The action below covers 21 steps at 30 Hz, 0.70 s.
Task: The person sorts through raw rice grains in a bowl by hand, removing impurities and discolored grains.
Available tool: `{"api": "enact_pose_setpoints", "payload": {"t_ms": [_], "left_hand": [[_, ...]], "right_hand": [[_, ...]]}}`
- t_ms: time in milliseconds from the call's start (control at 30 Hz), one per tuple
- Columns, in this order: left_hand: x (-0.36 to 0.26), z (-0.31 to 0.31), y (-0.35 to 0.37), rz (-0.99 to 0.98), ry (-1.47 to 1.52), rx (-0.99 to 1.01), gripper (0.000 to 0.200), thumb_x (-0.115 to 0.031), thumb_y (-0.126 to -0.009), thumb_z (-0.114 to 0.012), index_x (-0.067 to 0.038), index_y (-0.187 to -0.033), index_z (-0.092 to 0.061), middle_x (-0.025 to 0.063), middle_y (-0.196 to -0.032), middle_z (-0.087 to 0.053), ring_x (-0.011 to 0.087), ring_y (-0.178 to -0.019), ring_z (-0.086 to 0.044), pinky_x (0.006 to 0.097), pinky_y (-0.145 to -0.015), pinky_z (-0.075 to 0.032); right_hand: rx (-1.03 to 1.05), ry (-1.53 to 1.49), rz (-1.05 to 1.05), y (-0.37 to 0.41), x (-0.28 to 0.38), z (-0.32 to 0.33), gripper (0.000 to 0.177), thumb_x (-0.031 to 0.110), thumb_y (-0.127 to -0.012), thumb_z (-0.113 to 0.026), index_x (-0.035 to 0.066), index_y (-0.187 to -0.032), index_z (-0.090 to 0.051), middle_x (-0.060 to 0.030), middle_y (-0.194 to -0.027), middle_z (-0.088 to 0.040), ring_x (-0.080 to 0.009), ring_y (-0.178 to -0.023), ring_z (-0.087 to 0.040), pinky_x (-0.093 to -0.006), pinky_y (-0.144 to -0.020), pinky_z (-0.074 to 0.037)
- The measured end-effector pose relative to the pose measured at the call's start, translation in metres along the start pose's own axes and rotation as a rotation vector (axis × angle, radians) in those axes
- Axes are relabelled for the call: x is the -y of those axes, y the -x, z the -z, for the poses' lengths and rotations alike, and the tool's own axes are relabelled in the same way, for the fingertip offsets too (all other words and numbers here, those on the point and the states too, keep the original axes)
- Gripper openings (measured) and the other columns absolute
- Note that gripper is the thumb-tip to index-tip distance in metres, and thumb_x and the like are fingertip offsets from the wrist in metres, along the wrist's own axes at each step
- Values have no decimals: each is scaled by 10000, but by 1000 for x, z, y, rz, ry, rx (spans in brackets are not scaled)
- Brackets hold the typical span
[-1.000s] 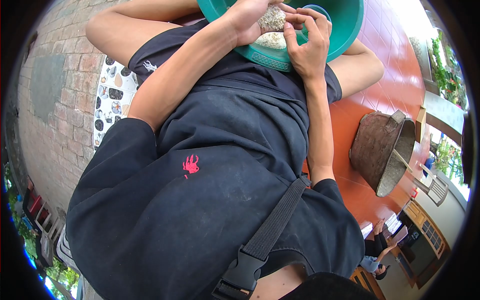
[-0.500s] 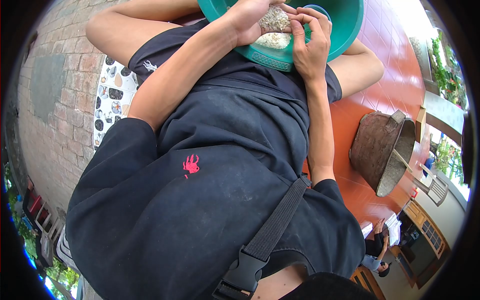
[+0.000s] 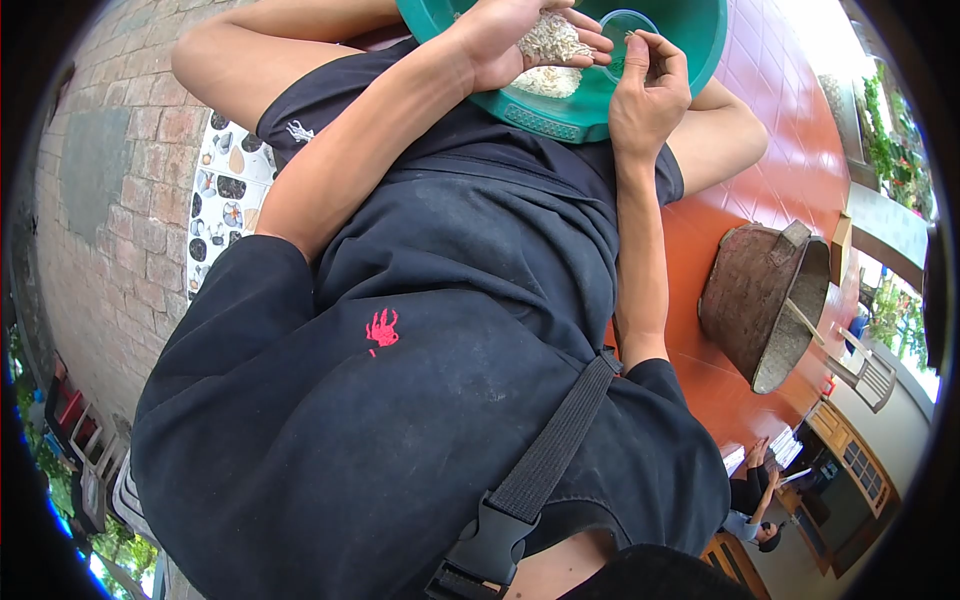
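Palm up above the green basin [image 3: 700,60], my left hand [image 3: 510,45] holds a heap of rice grains [image 3: 553,38], its fingers stretched out beneath them. More white rice [image 3: 547,82] lies in the basin below that hand. To the right, over the basin's rim, my right hand [image 3: 650,90] is closed in a pinch of thumb and forefinger. Something tiny may be at its fingertips, but I cannot make it out. A clear round container [image 3: 628,20] shows in the basin behind the fingertips.
The basin rests on my crossed legs. A worn brown tub [image 3: 750,300] with a stick in it stands on the red tiled floor [image 3: 680,310] to the right. Another person [image 3: 752,510] sits at the lower right, and chairs [image 3: 95,460] stand at the lower left.
My right hand has moved away from the grains in my left palm, rightward to the basin's rim. My left hand has stayed in place, and its fingers now show more.
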State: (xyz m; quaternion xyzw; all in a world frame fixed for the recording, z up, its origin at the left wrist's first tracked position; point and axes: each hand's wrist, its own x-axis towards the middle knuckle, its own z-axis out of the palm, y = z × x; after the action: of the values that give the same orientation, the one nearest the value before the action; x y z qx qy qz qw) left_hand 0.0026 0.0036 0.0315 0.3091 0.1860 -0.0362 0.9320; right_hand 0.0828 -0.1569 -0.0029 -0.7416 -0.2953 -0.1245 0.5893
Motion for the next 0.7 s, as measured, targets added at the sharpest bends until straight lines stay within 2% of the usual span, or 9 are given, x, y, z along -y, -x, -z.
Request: {"api": "enact_pose_setpoints", "payload": {"t_ms": [300, 433, 500, 533, 633, 700], "left_hand": [[1, 2, -1, -6, 1, 10, 457, -194, -1094, -328, 174, -1214, -572, 301, -1172, -680, 381, -1063, -712, 441, -946, -613], [0, 3, -2, -9, 5, 13, 447, -190, -1090, -336, 170, -1204, -575, 302, -1164, -681, 381, -1056, -715, 439, -938, -618], [3, 5, -5, 10, 60, 15, 435, -191, -1086, -347, 158, -1194, -585, 283, -1141, -694, 361, -1036, -721, 434, -915, -622], [5, 9, -8, 11, 61, 15, 435, -191, -1086, -347, 158, -1194, -585, 283, -1141, -694, 361, -1036, -721, 434, -915, -622], [8, 16, -12, -10, 33, 71, 423, -191, -1082, -356, 142, -1179, -598, 256, -1117, -709, 336, -1001, -726, 429, -885, -625], [8, 15, -12, -17, 15, 47, 413, -190, -1080, -358, 125, -1170, -611, 231, -1094, -719, 314, -966, -727, 414, -867, -619]], "right_hand": [[-11, 54, -95, -2, 9, 2, 164, 115, -1028, -632, -37, -1065, -682, -105, -972, -752, -148, -866, -708, -278, -780, -557], [-7, 23, -74, 0, 6, 0, 144, 97, -1019, -638, -35, -1047, -688, -104, -958, -751, -150, -865, -709, -287, -765, -559], [41, -61, 50, 3, 5, -2, 91, 61, -985, -665, -15, -1021, -699, -97, -947, -741, -164, -839, -707, -291, -755, -557], [41, -60, 50, 3, 5, -1, 91, 61, -985, -665, -15, -1021, -699, -97, -947, -741, -164, -839, -707, -291, -755, -557], [123, -35, 259, 0, 6, 0, 67, 10, -920, -710, 20, -986, -715, -89, -949, -709, -194, -800, -692, -297, -741, -550], [154, -39, 290, 2, 11, 3, 77, 11, -904, -721, 26, -980, -723, -84, -938, -708, -199, -817, -683, -303, -749, -547]]}}
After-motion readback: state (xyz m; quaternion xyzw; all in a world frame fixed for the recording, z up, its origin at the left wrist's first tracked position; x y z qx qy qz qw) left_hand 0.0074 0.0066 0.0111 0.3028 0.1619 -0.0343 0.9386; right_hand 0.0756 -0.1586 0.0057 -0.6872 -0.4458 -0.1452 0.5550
